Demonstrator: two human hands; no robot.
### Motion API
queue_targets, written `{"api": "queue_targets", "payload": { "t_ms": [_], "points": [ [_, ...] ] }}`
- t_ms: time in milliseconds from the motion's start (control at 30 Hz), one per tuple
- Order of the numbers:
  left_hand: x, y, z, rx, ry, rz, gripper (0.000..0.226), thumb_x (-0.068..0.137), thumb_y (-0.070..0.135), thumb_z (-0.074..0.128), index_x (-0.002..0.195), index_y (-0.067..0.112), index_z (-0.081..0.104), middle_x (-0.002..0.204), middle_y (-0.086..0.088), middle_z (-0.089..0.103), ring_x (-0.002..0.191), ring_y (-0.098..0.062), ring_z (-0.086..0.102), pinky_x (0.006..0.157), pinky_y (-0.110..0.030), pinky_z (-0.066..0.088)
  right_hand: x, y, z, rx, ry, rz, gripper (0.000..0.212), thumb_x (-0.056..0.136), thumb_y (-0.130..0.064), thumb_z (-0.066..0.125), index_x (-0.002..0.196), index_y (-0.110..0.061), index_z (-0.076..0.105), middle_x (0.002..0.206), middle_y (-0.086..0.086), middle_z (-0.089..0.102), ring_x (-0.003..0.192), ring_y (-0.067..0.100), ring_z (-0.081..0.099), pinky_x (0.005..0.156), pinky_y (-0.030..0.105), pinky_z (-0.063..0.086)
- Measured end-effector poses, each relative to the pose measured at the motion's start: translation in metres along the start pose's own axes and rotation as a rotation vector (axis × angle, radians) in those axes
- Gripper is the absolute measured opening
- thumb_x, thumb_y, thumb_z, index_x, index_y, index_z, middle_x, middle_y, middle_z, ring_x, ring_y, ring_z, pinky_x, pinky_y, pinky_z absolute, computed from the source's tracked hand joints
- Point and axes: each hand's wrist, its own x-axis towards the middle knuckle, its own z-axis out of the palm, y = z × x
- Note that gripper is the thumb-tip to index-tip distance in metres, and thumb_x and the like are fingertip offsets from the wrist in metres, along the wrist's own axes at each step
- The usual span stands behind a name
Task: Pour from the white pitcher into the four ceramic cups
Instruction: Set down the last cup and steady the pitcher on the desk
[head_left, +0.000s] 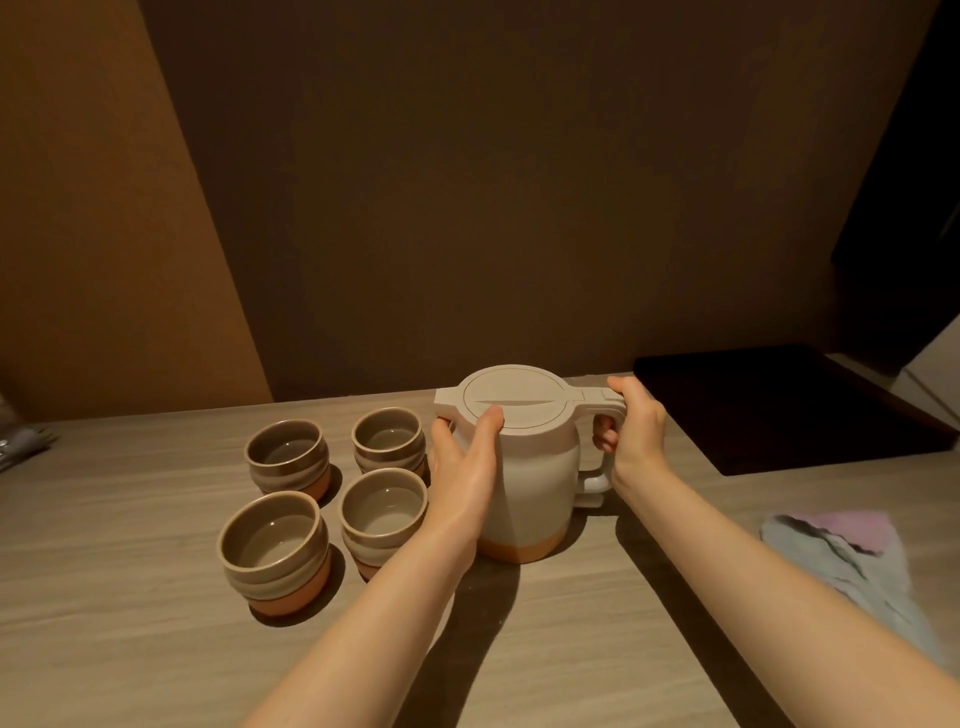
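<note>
So you've got the white pitcher (524, 467) sitting upright on the wooden table (130, 545), roughly dead center of the view. It's a chunky cream-white thing with a flat round lid (514, 397) that has a thin ridge line running across it, a squared-off spout lip poking out at 9 o'clock, and a boxy loop handle (602, 447) at 3 o'clock. The bottom band glows orange-tan, like unglazed clay or warm light catching it, can't say which.

Your right hand (636, 431) is wrapped around the handle, thumb up on top of it and fingers curled through the loop. Your left hand (465, 462) is laid flat against the pitcher's side at 9 o'clock, fingers straight and together, thumb tip up on the lid's edge.

The four cups sit in a two-by-two cluster at 9 o'clock from the pitcher, close together but not touching it: far-left cup (287, 457), far-right cup (388, 439), near-left cup (274, 551), near-right cup (383, 514). All upright, grey-brown glaze with ribbed sides and terracotta bases. Insides look glossy, but I can't tell if there's liquid in them.

At 4 o'clock there's a crumpled pastel cloth (841, 545), and at 2 o'clock a dark tray (769, 405).
</note>
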Motion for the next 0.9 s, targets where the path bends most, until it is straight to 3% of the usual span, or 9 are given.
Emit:
{"api": "queue_targets", "payload": {
  "t_ms": [400, 567, 700, 767, 833, 900],
  "points": [
    [-0.001, -0.006, 0.0, -0.036, 0.015, 0.063, 0.089, 0.08, 0.072, 0.051, 0.151, 0.037, 0.009, 0.159, 0.005, 0.021, 0.143, -0.026, 0.025, 0.113, -0.05, 0.025, 0.008, 0.006, -0.003, -0.064, -0.1, -0.011, 0.042, 0.096, -0.034, 0.047, 0.061, -0.013, 0.054, 0.051, 0.002, 0.047, 0.041, 0.011, 0.039, 0.041, 0.024, 0.027],
    [-0.001, -0.006, -0.001, -0.036, 0.033, 0.076, 0.093, 0.076, 0.075, 0.052, 0.151, 0.035, 0.015, 0.159, 0.004, 0.024, 0.143, -0.026, 0.027, 0.113, -0.051, 0.027, -0.011, -0.008, 0.004, -0.121, -0.032, -0.025, 0.043, 0.102, -0.034, 0.036, 0.066, -0.015, 0.05, 0.065, 0.005, 0.05, 0.061, 0.015, 0.048, 0.058, 0.03, 0.038],
    [-0.003, -0.004, -0.004, -0.022, 0.039, 0.091, 0.092, 0.076, 0.074, 0.053, 0.151, 0.031, 0.02, 0.157, 0.004, 0.028, 0.142, -0.026, 0.03, 0.111, -0.051, 0.029, -0.011, -0.008, -0.003, -0.395, 0.044, -0.105, 0.05, 0.103, -0.043, 0.028, 0.07, -0.017, 0.056, 0.069, 0.003, 0.059, 0.07, 0.017, 0.057, 0.066, 0.033, 0.044],
    [-0.006, -0.001, -0.006, -0.01, 0.033, 0.096, 0.089, 0.078, 0.071, 0.054, 0.15, 0.029, 0.024, 0.155, 0.003, 0.031, 0.14, -0.025, 0.032, 0.109, -0.048, 0.032, -0.011, -0.003, -0.008, -0.588, 0.091, -0.156, 0.058, 0.101, -0.049, 0.023, 0.07, -0.02, 0.061, 0.068, 0.0, 0.064, 0.075, 0.019, 0.062, 0.079, 0.039, 0.048],
    [-0.008, 0.0, -0.01, 0.007, 0.042, 0.107, 0.083, 0.081, 0.066, 0.056, 0.148, 0.026, 0.029, 0.153, 0.002, 0.035, 0.139, -0.025, 0.035, 0.107, -0.045, 0.034, -0.013, -0.002, -0.012, -0.707, 0.102, -0.173, 0.059, 0.1, -0.054, 0.018, 0.081, -0.021, 0.064, 0.082, 0.0, 0.066, 0.09, 0.023, 0.062, 0.088, 0.043, 0.047],
    [-0.017, 0.004, -0.014, 0.041, 0.051, 0.124, 0.081, 0.082, 0.064, 0.057, 0.148, 0.025, 0.031, 0.154, 0.0, 0.035, 0.139, -0.026, 0.035, 0.107, -0.045, 0.035, -0.017, -0.003, -0.017, -0.754, 0.079, -0.186, 0.06, 0.099, -0.056, 0.019, 0.107, -0.017, 0.063, 0.102, 0.003, 0.065, 0.104, 0.024, 0.058, 0.091, 0.042, 0.044]
  ]
}}
